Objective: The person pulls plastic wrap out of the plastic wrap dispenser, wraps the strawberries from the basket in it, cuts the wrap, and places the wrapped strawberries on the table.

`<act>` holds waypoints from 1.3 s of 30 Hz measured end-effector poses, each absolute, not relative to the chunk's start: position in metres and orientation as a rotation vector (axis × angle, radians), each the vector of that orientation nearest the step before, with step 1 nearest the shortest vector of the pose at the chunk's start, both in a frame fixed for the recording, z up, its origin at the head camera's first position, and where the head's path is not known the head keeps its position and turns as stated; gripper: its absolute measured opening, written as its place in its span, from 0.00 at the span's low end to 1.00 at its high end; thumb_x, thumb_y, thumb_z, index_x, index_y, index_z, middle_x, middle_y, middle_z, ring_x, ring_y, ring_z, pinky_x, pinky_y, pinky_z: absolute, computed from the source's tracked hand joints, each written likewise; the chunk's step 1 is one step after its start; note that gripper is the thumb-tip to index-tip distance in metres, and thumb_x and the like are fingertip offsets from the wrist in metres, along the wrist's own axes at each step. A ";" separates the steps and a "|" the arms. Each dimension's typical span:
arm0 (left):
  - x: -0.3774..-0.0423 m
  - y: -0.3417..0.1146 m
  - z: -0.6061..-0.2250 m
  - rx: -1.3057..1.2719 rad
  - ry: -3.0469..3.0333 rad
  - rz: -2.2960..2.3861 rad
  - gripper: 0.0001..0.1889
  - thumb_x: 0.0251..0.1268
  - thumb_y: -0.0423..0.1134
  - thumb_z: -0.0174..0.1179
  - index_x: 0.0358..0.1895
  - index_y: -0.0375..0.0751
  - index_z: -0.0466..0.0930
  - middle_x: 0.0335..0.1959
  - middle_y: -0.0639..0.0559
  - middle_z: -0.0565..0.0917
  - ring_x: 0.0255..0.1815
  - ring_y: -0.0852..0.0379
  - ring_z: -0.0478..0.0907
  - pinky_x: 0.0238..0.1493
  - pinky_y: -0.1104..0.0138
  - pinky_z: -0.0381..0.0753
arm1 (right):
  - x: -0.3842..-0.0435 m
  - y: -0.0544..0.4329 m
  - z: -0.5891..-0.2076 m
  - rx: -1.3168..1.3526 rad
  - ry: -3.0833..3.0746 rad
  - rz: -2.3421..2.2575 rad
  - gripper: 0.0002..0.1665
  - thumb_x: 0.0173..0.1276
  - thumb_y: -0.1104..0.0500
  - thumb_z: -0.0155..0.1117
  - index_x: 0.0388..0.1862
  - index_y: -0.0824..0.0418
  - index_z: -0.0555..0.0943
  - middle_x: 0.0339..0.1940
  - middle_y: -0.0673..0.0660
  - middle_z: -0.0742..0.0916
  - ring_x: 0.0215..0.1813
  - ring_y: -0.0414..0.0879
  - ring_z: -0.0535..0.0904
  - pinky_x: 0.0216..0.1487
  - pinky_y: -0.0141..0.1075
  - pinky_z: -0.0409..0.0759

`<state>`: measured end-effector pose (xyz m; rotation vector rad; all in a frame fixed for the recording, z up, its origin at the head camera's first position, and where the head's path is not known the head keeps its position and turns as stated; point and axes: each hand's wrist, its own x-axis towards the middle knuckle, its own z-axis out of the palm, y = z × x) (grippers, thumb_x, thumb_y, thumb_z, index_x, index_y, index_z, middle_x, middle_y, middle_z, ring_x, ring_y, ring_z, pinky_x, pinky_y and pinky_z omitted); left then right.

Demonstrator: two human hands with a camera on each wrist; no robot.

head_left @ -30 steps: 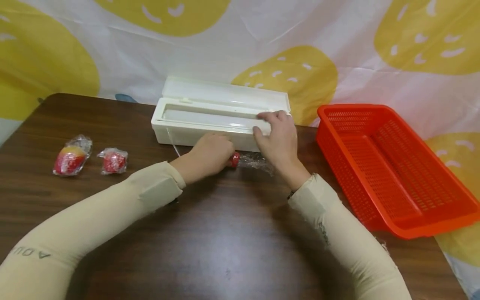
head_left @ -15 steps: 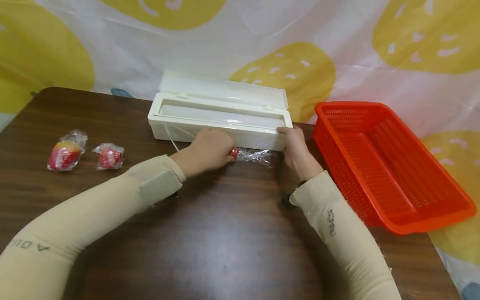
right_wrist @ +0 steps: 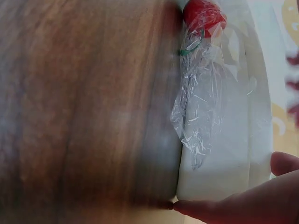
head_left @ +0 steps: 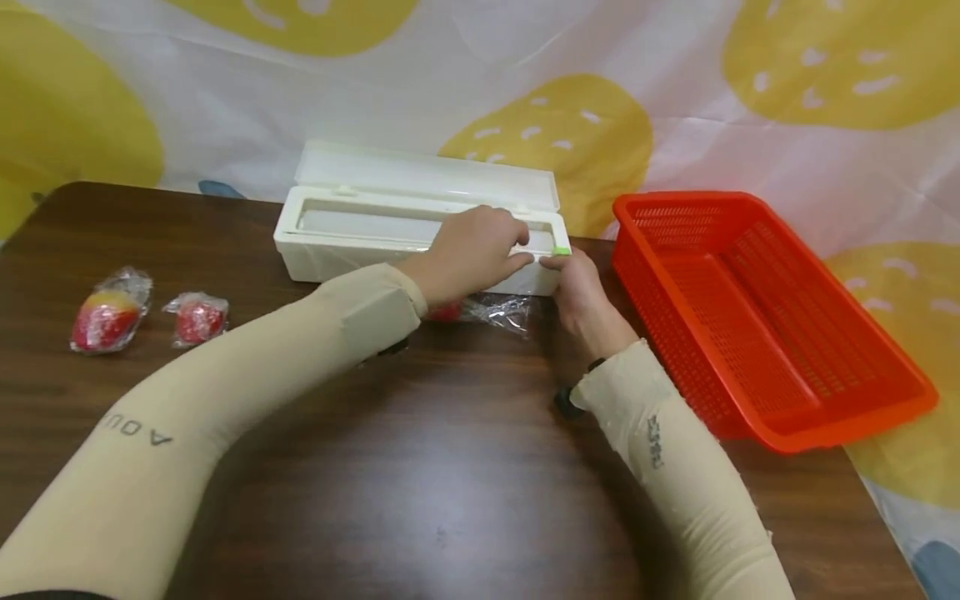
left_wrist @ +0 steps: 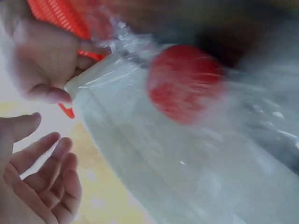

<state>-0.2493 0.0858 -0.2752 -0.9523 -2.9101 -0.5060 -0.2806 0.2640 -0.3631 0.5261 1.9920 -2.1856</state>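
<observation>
A white cling film dispenser box [head_left: 315, 255] stands lid up at the back of the table, a roll [head_left: 371, 226] inside. My right hand [head_left: 583, 292] grips the box's right end, thumb by a small green piece [head_left: 560, 251] on the front edge. My left hand [head_left: 476, 250] is over the box front, holding nothing; in the left wrist view its fingers [left_wrist: 44, 163] are loosely bent. Against the box front is a red round fruit-like object [right_wrist: 204, 17] in clear film [right_wrist: 198, 98], partly hidden by my left hand in the head view.
Two film-wrapped pieces lie at the left: a red-yellow one [head_left: 108, 317] and a smaller red one [head_left: 200, 320]. A red plastic basket [head_left: 686, 321] stands at the right. Behind the dark wooden table [head_left: 450, 467] hangs a patterned cloth [head_left: 247, 100].
My left hand has let go of the red object and moved right and up over the box. My right hand has come down onto the box's right end; the green piece now shows.
</observation>
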 end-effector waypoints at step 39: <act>-0.260 0.001 -0.267 -0.889 -3.048 0.058 0.08 0.66 0.33 0.53 0.35 0.39 0.83 0.37 0.44 0.85 0.39 0.47 0.77 0.37 0.55 0.82 | -0.258 0.233 -0.309 0.689 2.131 -1.904 0.25 0.65 0.65 0.53 0.63 0.61 0.72 0.48 0.50 0.77 0.49 0.47 0.70 0.49 0.42 0.71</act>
